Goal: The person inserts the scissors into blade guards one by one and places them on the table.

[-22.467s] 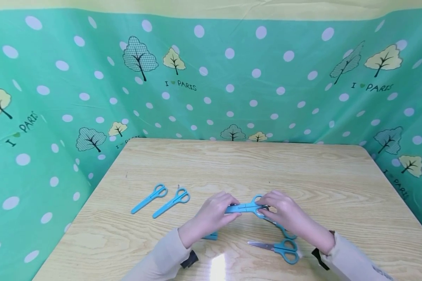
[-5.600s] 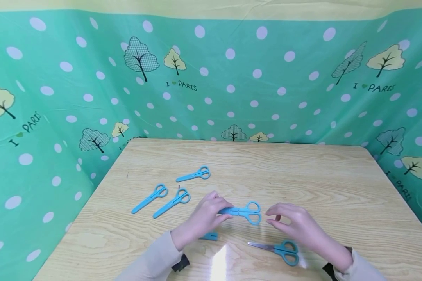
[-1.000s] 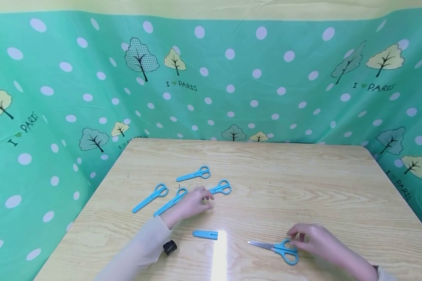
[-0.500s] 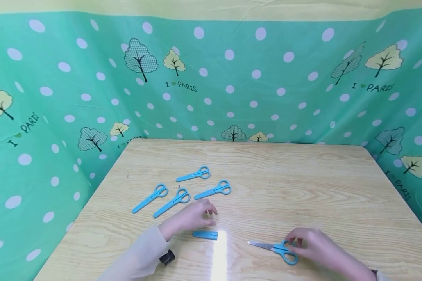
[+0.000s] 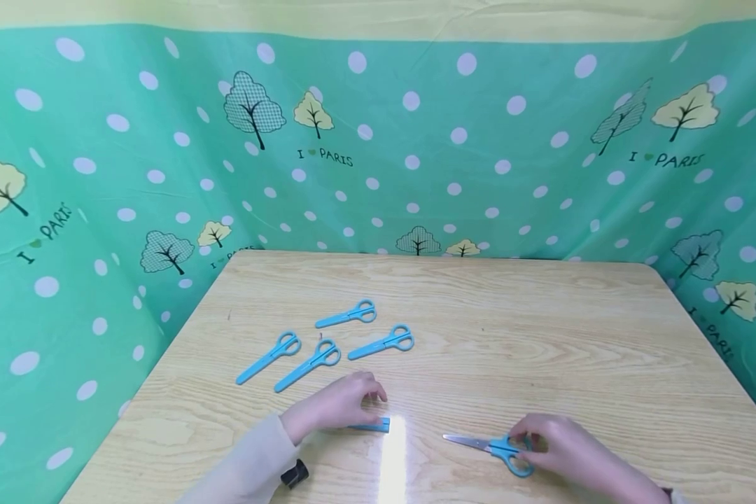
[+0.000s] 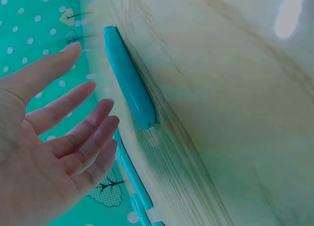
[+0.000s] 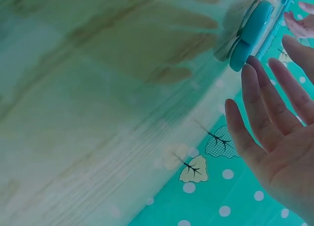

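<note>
In the head view, my left hand [image 5: 340, 404] hovers over a blue scissors sheath [image 5: 383, 425], hiding its left part. The left wrist view shows that hand's fingers loosely spread beside the sheath [image 6: 128, 79], with a gap between. My right hand [image 5: 561, 446] is at the handle loops of an unsheathed pair of scissors [image 5: 499, 448], whose metal blades point left. From the right wrist, this hand [image 7: 279, 118] has extended fingers, with fingertips at or very near the blue handle [image 7: 257, 22]; contact is hard to tell.
Several sheathed blue scissors lie at the left: one at the back [image 5: 348, 313], one nearer the middle [image 5: 383, 341], one at far left [image 5: 269, 358] and one beside it [image 5: 309, 365]. They rest on a wooden table [image 5: 542, 315] before a green dotted curtain [image 5: 409, 140].
Two more sheathed scissors have joined those at the left since the earliest frame. My left hand has come back from the latest pair to the loose sheath; my right hand has lowered to the unsheathed scissors.
</note>
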Demonstrator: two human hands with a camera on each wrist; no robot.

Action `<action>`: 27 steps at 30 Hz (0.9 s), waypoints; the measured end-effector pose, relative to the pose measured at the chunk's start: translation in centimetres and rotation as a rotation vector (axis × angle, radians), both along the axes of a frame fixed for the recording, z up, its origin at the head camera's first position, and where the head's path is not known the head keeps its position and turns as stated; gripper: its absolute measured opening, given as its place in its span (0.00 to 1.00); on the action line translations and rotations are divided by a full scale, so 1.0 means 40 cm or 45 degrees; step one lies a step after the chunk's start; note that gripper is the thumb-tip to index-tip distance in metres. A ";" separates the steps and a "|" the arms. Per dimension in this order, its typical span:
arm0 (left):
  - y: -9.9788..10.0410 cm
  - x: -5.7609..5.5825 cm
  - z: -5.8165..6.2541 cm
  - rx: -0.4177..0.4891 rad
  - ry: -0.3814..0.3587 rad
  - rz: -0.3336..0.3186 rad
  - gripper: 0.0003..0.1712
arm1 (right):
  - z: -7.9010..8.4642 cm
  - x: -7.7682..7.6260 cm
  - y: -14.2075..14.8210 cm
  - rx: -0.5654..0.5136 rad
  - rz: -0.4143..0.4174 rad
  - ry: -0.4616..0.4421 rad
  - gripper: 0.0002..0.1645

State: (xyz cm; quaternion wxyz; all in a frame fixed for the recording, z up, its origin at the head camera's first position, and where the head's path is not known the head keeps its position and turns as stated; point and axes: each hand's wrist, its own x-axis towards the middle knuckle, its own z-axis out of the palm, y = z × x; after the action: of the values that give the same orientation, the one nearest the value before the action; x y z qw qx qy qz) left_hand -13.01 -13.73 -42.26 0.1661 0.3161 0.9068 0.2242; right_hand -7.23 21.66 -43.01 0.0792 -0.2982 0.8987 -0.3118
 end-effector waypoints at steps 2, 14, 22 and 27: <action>-0.001 0.004 0.000 -0.011 0.005 -0.002 0.19 | 0.001 0.001 0.000 0.019 -0.018 -0.048 0.17; -0.007 0.013 -0.010 -0.057 0.002 -0.012 0.22 | 0.003 0.002 -0.001 0.061 -0.029 -0.132 0.17; -0.007 0.012 -0.022 -0.067 -0.008 -0.016 0.20 | -0.002 0.000 -0.006 0.104 -0.012 -0.131 0.16; -0.007 0.010 -0.025 -0.063 -0.004 -0.016 0.18 | -0.006 -0.003 -0.009 0.146 -0.021 -0.127 0.14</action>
State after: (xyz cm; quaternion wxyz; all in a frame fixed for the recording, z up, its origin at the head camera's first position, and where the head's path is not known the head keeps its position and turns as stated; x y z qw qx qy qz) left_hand -12.61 -14.00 -43.25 0.1766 0.3171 0.9099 0.2011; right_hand -7.33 21.28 -43.23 0.1381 -0.2700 0.9123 -0.2750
